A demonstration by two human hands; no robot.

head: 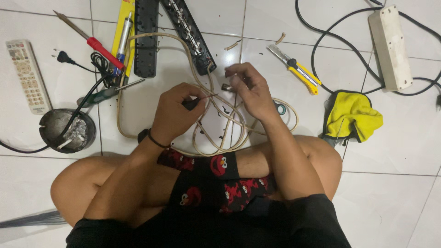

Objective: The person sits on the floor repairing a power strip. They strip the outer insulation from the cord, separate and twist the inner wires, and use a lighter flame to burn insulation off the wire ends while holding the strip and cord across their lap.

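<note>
Pinching thin wire end (209,96) btwn left hand (172,112) grip & right hand (250,89).

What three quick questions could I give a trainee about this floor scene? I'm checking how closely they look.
1. True or false: the yellow utility knife is in the right hand.
2. What does the left hand pinch: A) a thin dark tool at the beige cable, B) the remote control, C) the yellow cloth?
3. Which thing lies nearest the white power strip: the ashtray or the yellow cloth?

Key: 1 false, the knife lies on the tiles to that hand's right; 2 A; 3 the yellow cloth.
</note>
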